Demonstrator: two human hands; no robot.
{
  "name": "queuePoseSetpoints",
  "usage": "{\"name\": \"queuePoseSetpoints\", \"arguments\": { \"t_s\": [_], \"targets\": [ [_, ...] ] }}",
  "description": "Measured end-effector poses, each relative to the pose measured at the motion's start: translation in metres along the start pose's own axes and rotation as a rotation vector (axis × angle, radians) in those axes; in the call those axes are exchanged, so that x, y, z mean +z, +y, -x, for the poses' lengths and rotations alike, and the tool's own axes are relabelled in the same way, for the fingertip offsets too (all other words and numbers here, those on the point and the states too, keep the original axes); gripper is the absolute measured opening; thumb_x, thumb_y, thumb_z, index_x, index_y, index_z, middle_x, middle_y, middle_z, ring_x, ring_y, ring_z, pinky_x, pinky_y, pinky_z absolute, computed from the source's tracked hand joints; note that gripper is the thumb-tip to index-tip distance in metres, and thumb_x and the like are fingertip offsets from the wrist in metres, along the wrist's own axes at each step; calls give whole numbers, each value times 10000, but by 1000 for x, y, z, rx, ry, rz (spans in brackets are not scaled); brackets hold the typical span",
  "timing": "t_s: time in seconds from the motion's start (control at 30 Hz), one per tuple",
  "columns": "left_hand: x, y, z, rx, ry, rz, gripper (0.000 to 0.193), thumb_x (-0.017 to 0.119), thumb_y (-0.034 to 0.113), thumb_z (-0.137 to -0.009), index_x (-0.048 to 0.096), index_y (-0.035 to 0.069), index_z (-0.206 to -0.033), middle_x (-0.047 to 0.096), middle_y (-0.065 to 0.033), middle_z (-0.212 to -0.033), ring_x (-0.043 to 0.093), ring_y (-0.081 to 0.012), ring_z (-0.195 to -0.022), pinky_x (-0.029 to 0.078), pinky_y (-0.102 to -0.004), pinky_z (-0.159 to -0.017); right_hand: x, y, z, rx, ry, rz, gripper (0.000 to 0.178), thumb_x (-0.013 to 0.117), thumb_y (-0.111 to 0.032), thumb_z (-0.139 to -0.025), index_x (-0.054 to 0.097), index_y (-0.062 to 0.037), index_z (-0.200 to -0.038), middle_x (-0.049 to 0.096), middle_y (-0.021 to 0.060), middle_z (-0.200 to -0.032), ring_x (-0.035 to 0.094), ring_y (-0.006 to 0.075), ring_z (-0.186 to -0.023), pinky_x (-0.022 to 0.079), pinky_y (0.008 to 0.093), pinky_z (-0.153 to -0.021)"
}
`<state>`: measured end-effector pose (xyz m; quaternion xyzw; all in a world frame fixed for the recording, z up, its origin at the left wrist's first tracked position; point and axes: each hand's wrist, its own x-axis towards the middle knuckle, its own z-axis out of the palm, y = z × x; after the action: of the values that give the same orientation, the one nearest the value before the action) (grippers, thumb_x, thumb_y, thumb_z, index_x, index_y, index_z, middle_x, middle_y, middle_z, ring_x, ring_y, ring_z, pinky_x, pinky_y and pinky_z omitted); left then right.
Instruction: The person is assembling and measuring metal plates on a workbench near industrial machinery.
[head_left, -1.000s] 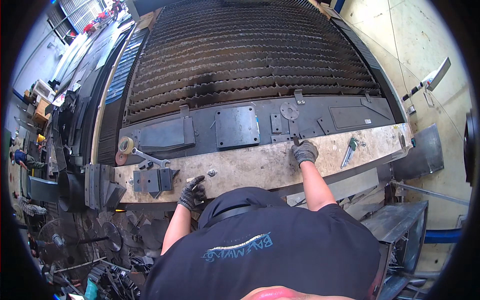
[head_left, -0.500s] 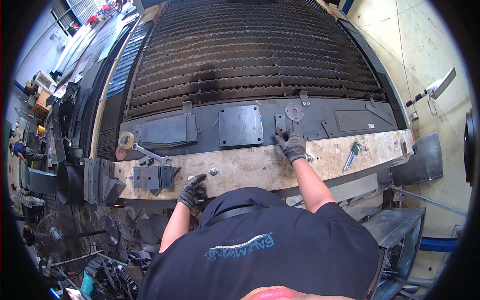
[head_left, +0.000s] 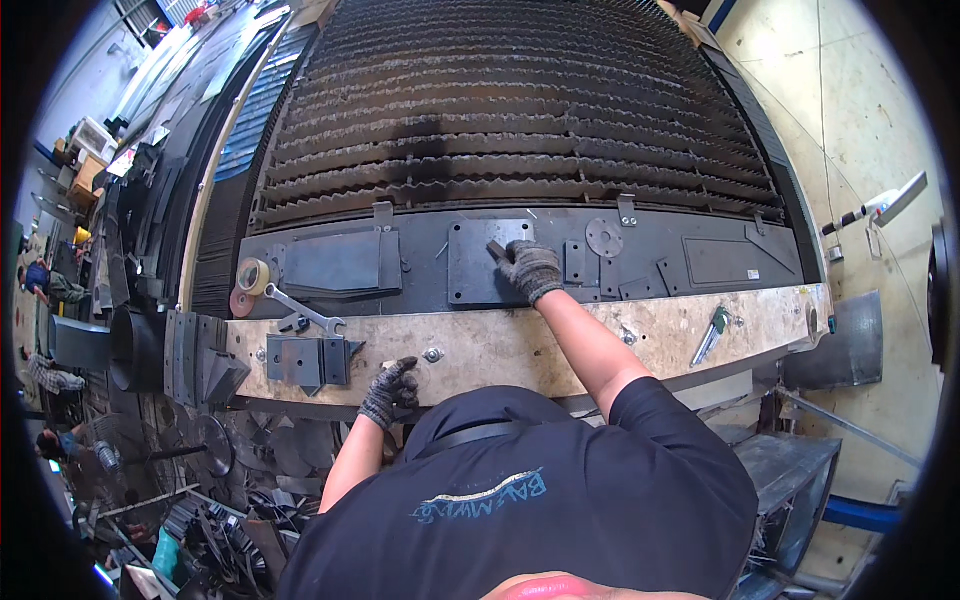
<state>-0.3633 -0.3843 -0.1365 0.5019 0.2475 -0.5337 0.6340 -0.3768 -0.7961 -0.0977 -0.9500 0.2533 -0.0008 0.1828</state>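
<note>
The right hand (head_left: pixel 528 268) is closing its fingers on a square steel plate (head_left: pixel 480 262) lying flat at twelve o'clock, not yet lifted; the left hand (head_left: pixel 390 390), fingers curled and empty, is bracing on the worktop (head_left: pixel 540 345).

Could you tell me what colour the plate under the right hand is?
Dark grey, nearly black; the plate shows best in the head view.

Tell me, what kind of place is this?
Probably a metal fabrication workshop: a big slatted cutting bed, flat cut steel plates by the gloved right hand, and a wrench on the worn bench.
</note>
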Motion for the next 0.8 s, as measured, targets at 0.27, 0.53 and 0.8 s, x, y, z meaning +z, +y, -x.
{"name": "queuePoseSetpoints", "arguments": {
  "t_s": [0.27, 0.53, 0.8],
  "targets": [
    [-23, -7, -22, -117, -53, 206, 390, 665, 372, -1000, 623, 184, -1339, 616, -7, -739, 512, -140, -543, 430, -318, -513, 29, -29, -40, -132, 63, 83, 310, 701, -419, -841, 760, -136, -955, 753, 132, -956, 713, 351, -923, 539, 512, -845],
    [-11, 12, -14, -125, -159, 201, 422, 625, 349, -1020, 578, 162, -1395, 592, -14, -777, 524, -155, -602, 429, -313, -550, 43, -11, -36, -176, 95, -7, 268, 713, -378, -825, 733, -150, -965, 736, 137, -930, 695, 353, -899, 519, 530, -842],
    [-1, 10, -10, -117, -76, 197, 418, 648, 332, -1003, 585, 160, -1379, 523, 26, -720, 496, -145, -587, 417, -305, -539, 50, 21, 37, -199, 103, -114, 666, 733, -438, -836, 592, -74, -1375, 617, 194, -1369, 536, 404, -1323, 400, 527, -1136]
  ]
}}
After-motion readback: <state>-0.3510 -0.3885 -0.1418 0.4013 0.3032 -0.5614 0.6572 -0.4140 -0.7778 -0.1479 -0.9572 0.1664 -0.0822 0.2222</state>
